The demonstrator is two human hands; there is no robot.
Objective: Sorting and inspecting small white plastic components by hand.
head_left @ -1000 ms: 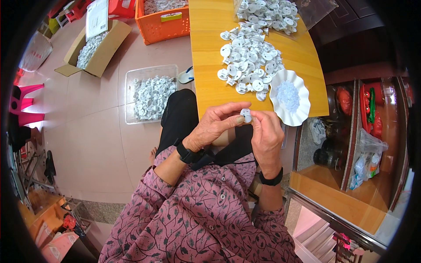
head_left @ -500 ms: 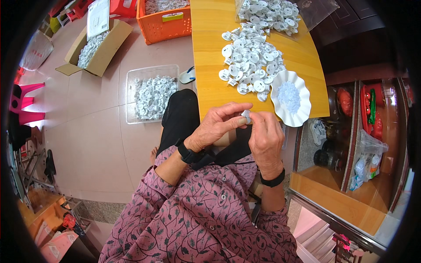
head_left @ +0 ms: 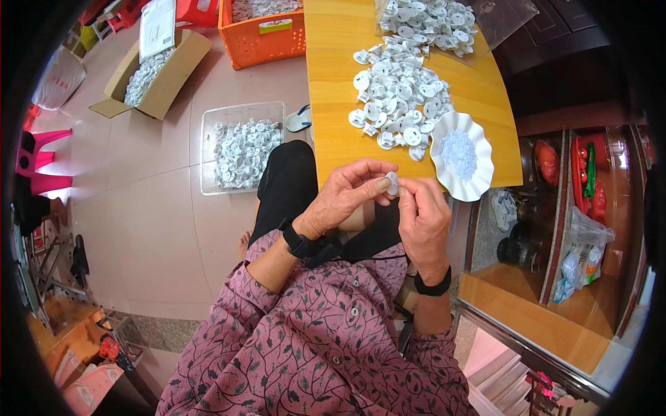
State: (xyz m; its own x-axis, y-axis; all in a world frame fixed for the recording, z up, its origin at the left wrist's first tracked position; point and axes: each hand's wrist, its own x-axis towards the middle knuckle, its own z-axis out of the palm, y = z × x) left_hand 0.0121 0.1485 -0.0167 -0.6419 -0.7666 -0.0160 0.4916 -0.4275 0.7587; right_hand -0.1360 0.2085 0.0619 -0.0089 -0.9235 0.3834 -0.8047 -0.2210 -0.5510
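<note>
Over my lap, at the near edge of the yellow table, my left hand (head_left: 345,196) pinches a small white round plastic part (head_left: 393,184) between thumb and fingers. Against that part's right side, the thumb and forefinger of my right hand (head_left: 424,220) are pressed together; what they hold, if anything, is hidden. Many similar white plastic parts (head_left: 401,93) lie heaped on the table beyond my hands. Just past my right hand stands a white wavy-rimmed plate (head_left: 477,188) with tiny pale bluish pieces (head_left: 458,154) in it.
A clear bin (head_left: 243,156) of white parts stands on the floor at left, near a flip-flop (head_left: 298,119). Farther back are an open cardboard box (head_left: 170,87) and an orange crate (head_left: 267,45). Open shelves (head_left: 548,277) flank the table (head_left: 333,90) on the right.
The white part has turned between my fingers, so its round face now shows. My right fingers have shifted slightly at its edge.
</note>
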